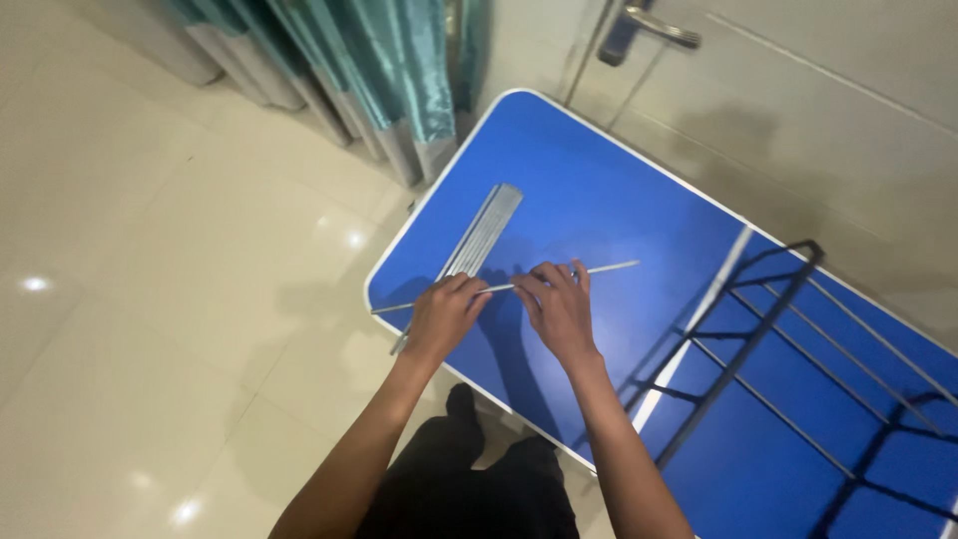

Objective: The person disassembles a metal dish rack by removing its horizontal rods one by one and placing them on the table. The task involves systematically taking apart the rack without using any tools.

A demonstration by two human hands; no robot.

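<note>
Here, pinched near its middle by left hand (442,317) and right hand (561,307) alike: thin metal rod (609,268), long axis lying left-right across blue table (599,190), fingertips closed on it.

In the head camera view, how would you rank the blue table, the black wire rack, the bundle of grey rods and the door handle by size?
1. blue table
2. black wire rack, partly cut off by the frame
3. bundle of grey rods
4. door handle, though it sits farther off, so this is unsure

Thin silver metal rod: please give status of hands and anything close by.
Left hand and right hand both grip thin silver metal rod over blue folding table. Bundle of silver rods just behind. Black wire rack at right, apart.
</note>
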